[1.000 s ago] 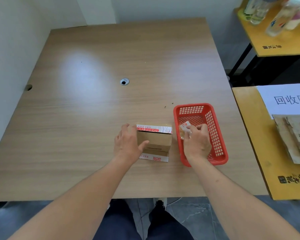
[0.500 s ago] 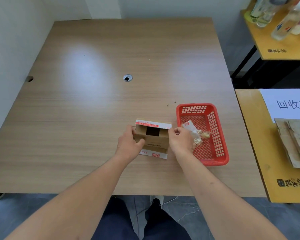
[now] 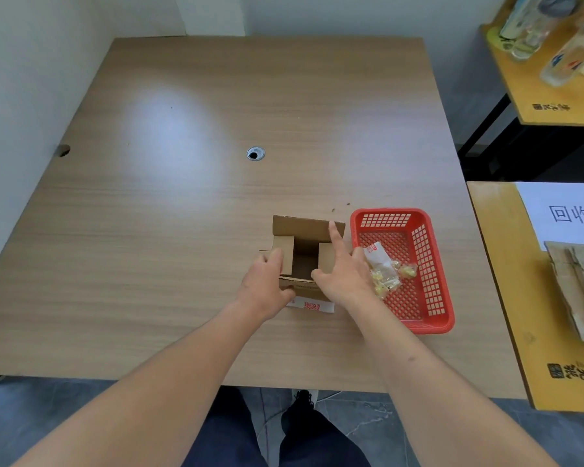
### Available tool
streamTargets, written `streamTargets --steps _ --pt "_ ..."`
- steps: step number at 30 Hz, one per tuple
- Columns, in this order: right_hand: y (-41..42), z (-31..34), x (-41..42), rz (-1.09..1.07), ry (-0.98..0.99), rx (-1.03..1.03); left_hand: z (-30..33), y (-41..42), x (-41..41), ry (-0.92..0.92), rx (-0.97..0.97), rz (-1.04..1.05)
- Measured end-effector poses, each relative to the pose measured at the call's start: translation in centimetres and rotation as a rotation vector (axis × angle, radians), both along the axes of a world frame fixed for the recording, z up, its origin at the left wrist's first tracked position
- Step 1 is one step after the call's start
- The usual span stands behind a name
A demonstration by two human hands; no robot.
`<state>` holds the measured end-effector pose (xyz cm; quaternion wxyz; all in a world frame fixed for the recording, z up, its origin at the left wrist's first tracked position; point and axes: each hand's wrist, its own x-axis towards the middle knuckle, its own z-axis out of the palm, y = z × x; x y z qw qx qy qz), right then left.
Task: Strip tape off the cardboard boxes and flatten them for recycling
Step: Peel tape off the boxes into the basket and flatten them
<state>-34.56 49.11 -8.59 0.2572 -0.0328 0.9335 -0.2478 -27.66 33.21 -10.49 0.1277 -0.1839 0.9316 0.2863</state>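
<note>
— Fingers [image 3: 334,235] of the right hand [image 3: 346,276] are mostly straight and spread: the forefinger lies up along the far flap of the cardboard box [image 3: 305,256], the thumb hooks over its near wall by the right inner flap. Nothing is clasped in that hand; it presses on the cardboard.

— And the left hand [image 3: 267,284]?

— Curled round the box's left side, thumb over the left flap, so it grips the box.

— Where does the box sit?

— Near the desk's [image 3: 182,214] front edge, toward the right front corner, top open, all four flaps up or folded out. A white strip with red print [image 3: 312,305] pokes out from under its near side.

— What's beside it?

— A red basket [image 3: 429,264], just right of the box, touching or nearly so; I cannot tell which. Crumpled clear tape [image 3: 383,269] lies inside it.

— Anything else?

— A yellow side table [image 3: 506,298] past the desk's right edge carries flattened cardboard [image 3: 577,288] and a white sign [image 3: 563,214].
</note>
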Motion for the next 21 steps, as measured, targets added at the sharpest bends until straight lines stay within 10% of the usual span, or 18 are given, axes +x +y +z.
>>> streamTargets --steps 16,21 --pt "-1.7 0.7 -3.4 -0.102 -0.033 0.11 -1.1 -1.3 0.7 0.147 -0.296 -0.222" --pt "-2.0 0.8 -4.3 -0.205 0.169 -0.085 0.1 -2.9 0.8 0.413 -0.031 -0.103"
